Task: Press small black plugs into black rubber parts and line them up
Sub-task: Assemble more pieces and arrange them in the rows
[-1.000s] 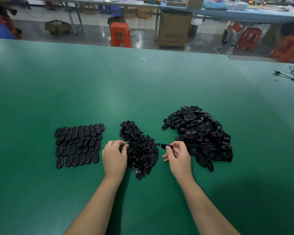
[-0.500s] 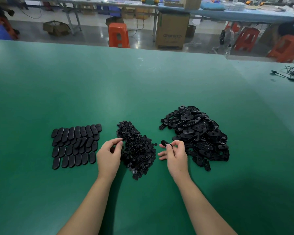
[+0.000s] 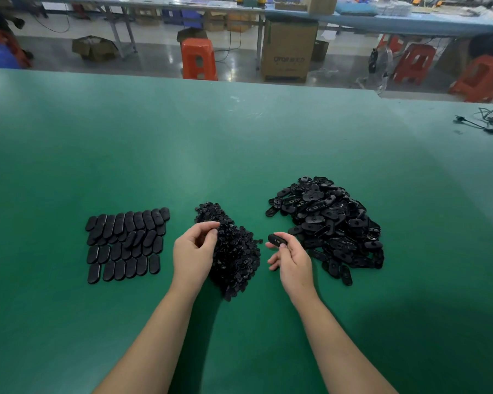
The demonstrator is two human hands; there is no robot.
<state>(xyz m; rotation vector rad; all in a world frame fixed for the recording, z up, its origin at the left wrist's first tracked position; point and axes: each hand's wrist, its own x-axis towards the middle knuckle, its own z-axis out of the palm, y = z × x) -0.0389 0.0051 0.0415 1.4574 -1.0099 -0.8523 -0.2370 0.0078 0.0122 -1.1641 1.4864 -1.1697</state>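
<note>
A wide green surface (image 3: 239,143) with black cables (image 3: 487,122) at its far right edge. Beyond it, orange plastic stools (image 3: 198,58), a cardboard box (image 3: 288,51) and long blue workbenches (image 3: 410,22) on a grey floor.

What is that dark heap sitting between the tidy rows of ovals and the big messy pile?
In the head view, a heap of small black plugs lies between the lined-up black oval rubber parts and the loose pile of black rubber parts.
</note>
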